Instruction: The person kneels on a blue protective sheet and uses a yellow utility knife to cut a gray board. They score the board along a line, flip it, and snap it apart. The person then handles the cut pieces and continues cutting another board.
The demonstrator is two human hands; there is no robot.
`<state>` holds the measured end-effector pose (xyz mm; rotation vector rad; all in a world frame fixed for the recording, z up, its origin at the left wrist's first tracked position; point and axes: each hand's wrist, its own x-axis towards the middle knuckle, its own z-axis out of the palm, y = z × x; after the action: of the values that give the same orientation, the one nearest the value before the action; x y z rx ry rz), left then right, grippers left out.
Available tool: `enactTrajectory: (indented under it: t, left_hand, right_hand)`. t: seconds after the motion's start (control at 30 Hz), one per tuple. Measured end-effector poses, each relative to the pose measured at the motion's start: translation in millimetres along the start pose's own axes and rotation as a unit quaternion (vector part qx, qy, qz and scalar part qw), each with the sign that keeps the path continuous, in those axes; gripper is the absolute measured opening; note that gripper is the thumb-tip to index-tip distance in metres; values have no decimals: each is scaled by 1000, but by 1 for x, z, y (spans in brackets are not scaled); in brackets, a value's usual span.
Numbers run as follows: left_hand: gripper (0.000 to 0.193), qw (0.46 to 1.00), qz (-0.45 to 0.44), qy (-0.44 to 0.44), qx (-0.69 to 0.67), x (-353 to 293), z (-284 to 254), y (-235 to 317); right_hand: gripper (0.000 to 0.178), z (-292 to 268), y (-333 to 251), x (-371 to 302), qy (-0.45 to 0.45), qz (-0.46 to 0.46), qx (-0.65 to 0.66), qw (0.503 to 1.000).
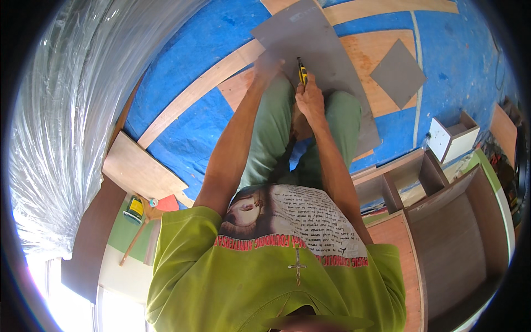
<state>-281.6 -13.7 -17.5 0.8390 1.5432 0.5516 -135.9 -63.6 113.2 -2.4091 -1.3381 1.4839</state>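
A long grey sheet [318, 47] lies across my knees and reaches away over the blue-covered floor. My right hand [311, 98] is closed around a yellow-and-black utility knife [302, 73], its dark tip pointing away from me at the sheet's surface. Whether the tip touches the sheet, I cannot tell. Over the sheet's left edge rests my left hand [269, 65], smeared by motion, so its fingers do not show clearly.
Blue tarp [188, 119] covers the floor, with plywood strips [202, 88] on it. A small grey square [398, 74] lies on a plywood panel [359, 50] at right. Box-like cabinets [453, 135] stand lower right; clear plastic sheeting [61, 122] hangs at left.
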Motion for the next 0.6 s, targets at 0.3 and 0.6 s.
enactTrajectory:
  t: [0.3, 0.6]
  left_hand:
    - [26, 999, -45, 15, 13, -5, 0, 11]
    - [28, 999, -9, 2, 48, -3, 0, 12]
  right_hand:
    - [47, -19, 8, 13, -6, -47, -80, 996]
    - [38, -31, -5, 14, -129, 105, 251, 954]
